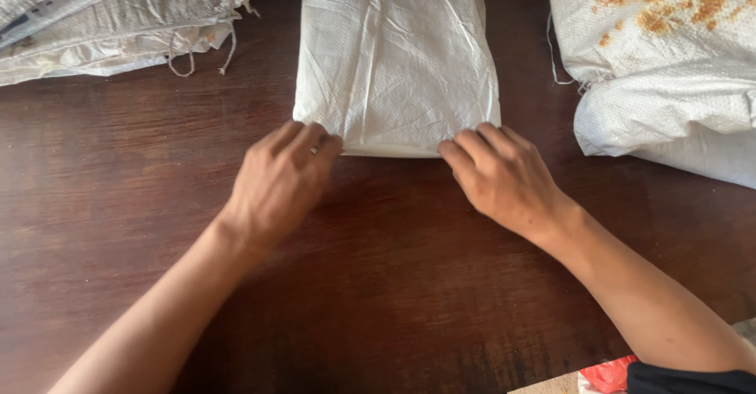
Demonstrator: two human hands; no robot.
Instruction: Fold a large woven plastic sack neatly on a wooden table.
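Sack (398,55), white, folded, lay mid-table (118,205). Left hand (279,181) and right hand (500,177) pinched its near edge at both corners. 2 more sack piles (110,16) flanked it.

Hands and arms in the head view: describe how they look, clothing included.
The left hand and right hand are bare: no gloves, rings or watch visible. Both forearms are uncovered. A dark sleeve edge shows near the right arm's elbow.
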